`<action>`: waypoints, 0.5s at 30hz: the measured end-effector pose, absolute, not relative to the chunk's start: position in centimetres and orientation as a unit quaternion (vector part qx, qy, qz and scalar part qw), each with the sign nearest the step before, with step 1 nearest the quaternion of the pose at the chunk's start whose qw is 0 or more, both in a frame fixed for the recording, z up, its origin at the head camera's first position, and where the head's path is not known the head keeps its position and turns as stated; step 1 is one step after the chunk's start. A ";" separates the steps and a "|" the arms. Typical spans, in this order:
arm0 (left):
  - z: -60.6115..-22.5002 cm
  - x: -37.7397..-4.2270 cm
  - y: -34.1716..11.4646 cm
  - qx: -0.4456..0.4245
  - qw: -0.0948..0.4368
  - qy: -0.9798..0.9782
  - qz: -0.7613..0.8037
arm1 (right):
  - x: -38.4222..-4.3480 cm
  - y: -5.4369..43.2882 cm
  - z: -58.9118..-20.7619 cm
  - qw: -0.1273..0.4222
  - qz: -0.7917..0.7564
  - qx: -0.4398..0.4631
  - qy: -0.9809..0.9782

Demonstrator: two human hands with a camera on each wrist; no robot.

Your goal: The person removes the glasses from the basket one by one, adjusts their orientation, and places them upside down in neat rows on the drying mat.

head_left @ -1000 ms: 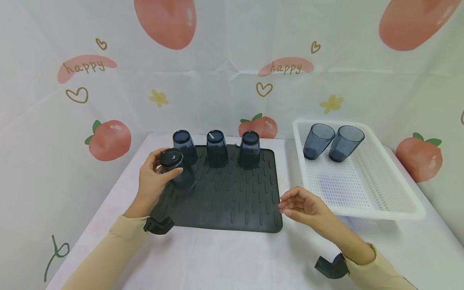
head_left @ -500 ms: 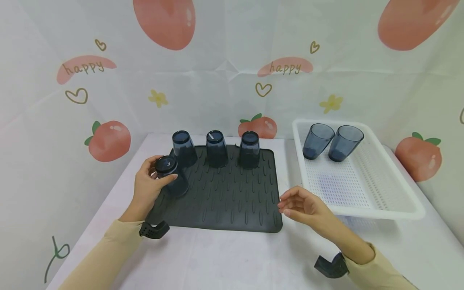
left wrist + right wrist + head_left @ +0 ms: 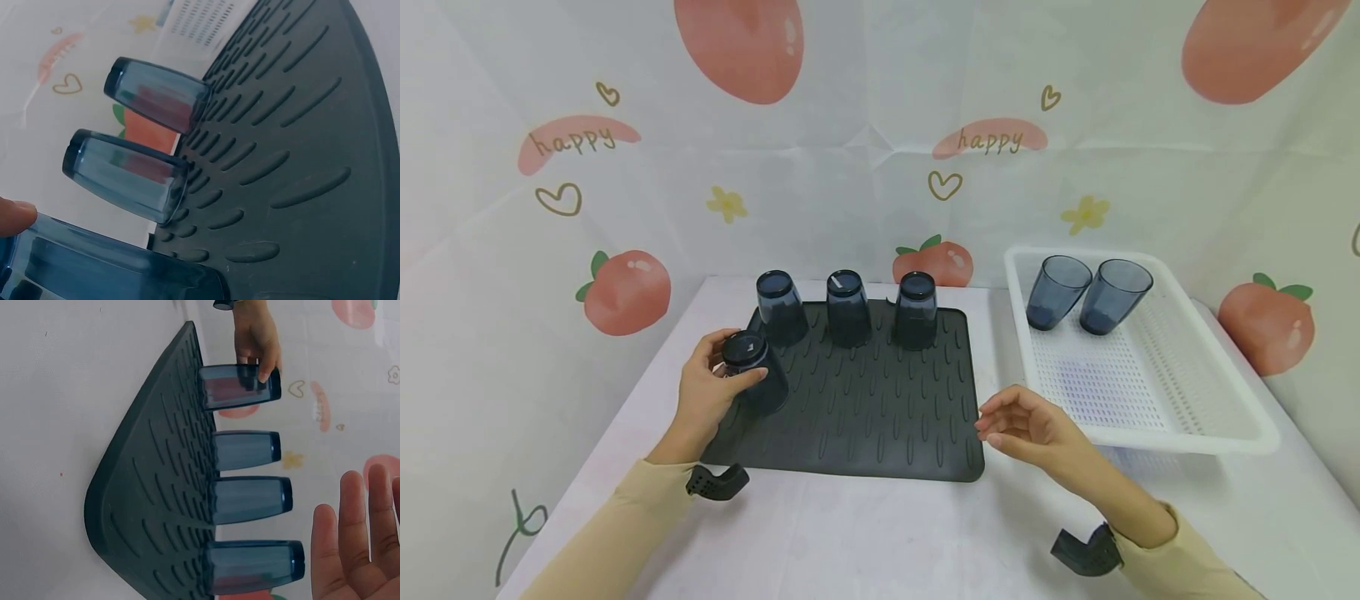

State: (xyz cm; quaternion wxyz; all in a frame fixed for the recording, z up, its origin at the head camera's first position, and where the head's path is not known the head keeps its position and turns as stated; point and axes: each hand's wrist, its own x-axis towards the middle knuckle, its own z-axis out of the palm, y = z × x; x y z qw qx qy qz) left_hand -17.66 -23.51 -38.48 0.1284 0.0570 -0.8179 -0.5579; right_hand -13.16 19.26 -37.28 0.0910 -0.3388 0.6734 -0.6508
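My left hand [image 3: 700,398] grips a dark blue drinking glass [image 3: 767,390] near its base, thumb on the near side. Turned upside down, this glass has its rim at the left part of a black ridged drying mat [image 3: 865,425]; the right wrist view shows the rim against the mat. Behind it, three more inverted glasses stand in a row: a left one [image 3: 782,312], a middle one [image 3: 848,312] and a right one [image 3: 916,312]. By the mat's right edge, my right hand [image 3: 1033,425] hovers with loosely bent fingers, holding nothing.
A white perforated basket [image 3: 1217,367] stands on the right. Two blue glasses, one on the left [image 3: 1058,292] and one on the right [image 3: 1116,296], lean at its back. Behind the white table [image 3: 865,542] hangs a fruit-printed sheet [image 3: 850,100].
My left hand has brought the held glass down and toward me, slightly left, away from the back-left glass. The right hand has stayed in place.
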 end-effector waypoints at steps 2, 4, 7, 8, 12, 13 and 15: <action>-38.5 -17.6 -23.5 0.058 0.129 -0.817 -0.559 | -13.2 19.2 -37.3 0.089 -0.651 -0.340 0.673; -38.5 -17.6 -23.5 0.060 0.129 -0.819 -0.556 | -13.2 19.2 -37.2 0.089 -0.652 -0.340 0.672; -38.5 -17.6 -23.5 0.060 0.128 -0.820 -0.555 | -13.2 19.2 -37.3 0.089 -0.652 -0.339 0.672; -38.4 -17.5 -23.4 0.060 0.126 -0.820 -0.555 | -13.2 19.2 -37.3 0.090 -0.653 -0.338 0.672; -38.4 -17.5 -23.5 0.057 0.116 -0.821 -0.557 | -13.2 19.2 -37.3 0.091 -0.652 -0.335 0.674; -38.5 -17.6 -23.5 0.056 0.114 -0.821 -0.556 | -13.2 19.2 -37.3 0.091 -0.651 -0.335 0.675; -38.5 -17.6 -23.6 0.056 0.112 -0.823 -0.555 | -13.2 19.2 -37.3 0.091 -0.649 -0.335 0.677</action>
